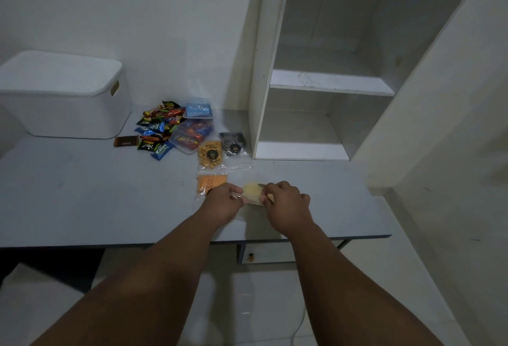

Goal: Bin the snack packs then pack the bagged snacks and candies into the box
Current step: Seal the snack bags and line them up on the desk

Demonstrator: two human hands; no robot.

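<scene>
Head view: left hand (223,199), right hand (284,197) pinch yellow snack bag (251,193).

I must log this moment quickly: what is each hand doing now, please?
Left hand: grips the left end of the clear bag of yellow snacks.
Right hand: grips the right end of the same bag.

Both bare forearms are sticking out forward from the bottom edge, angling in toward each other. The left hand (224,199) and right hand (286,198) are sitting knuckles-up and close together, fingers curled, each one pinching its own side of the same small clear bag (253,194).
</scene>
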